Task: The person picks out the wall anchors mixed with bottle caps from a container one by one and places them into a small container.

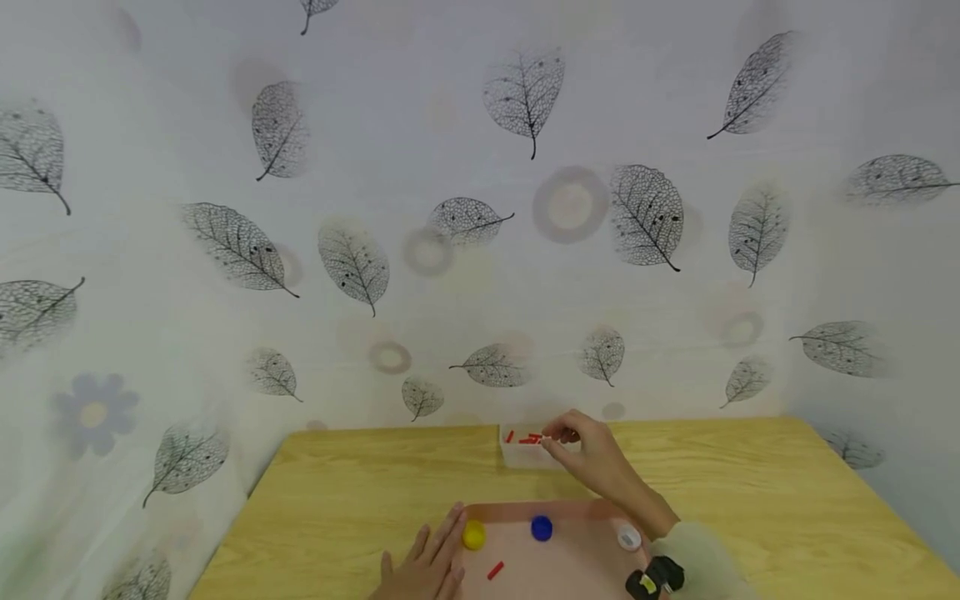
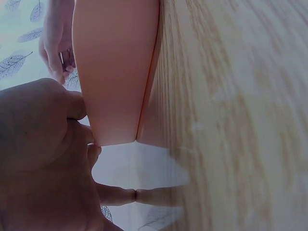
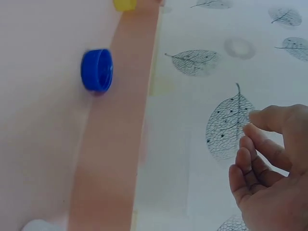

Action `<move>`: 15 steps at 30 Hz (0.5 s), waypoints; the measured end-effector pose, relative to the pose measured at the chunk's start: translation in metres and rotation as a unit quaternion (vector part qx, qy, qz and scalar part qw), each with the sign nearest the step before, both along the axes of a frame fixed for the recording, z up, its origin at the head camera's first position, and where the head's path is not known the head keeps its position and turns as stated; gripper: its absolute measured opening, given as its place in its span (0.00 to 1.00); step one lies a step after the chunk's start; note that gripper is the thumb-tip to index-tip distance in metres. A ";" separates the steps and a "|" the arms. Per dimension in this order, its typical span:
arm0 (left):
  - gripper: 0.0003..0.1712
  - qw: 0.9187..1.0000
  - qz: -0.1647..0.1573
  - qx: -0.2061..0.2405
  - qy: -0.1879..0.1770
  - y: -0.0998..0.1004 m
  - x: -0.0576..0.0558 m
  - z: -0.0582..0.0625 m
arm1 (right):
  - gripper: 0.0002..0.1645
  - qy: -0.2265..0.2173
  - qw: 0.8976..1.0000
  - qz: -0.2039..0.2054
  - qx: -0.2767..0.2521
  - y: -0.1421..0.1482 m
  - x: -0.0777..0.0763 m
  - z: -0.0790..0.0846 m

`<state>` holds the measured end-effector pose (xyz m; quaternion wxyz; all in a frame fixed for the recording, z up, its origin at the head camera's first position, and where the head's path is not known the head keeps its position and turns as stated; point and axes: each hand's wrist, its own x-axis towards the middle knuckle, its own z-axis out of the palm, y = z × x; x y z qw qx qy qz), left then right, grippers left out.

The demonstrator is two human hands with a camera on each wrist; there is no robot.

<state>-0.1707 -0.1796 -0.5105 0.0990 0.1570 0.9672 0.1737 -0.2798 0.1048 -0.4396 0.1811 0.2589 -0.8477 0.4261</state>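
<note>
My right hand (image 1: 588, 454) is over a small white box (image 1: 528, 457) that holds several red sticks (image 1: 527, 441). Its fingers are bent, with thumb and index fingertips close together; the right wrist view shows nothing between them. My left hand (image 1: 423, 571), fingers extended, touches the left rim of a pink tray (image 1: 562, 571). The left wrist view has that hand (image 2: 48, 159) beside the tray's outer wall (image 2: 115, 72). Along the tray's far side stand a yellow cap (image 1: 473, 535), a blue cap (image 1: 542, 527) and a white cap (image 1: 629, 537). One red stick (image 1: 496, 571) lies in the tray near the yellow cap.
The tray and box stand on a wood-grain table (image 1: 360, 475). The box is at the table's back edge, against a wall covering (image 1: 465, 292) printed with leaves. A black device (image 1: 656, 577) is strapped to my right wrist.
</note>
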 end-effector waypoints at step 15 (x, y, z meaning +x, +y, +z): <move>0.34 1.000 -0.002 0.008 -0.001 0.000 0.001 0.002 | 0.04 -0.092 0.994 -0.004 -0.059 -0.009 0.058 0.013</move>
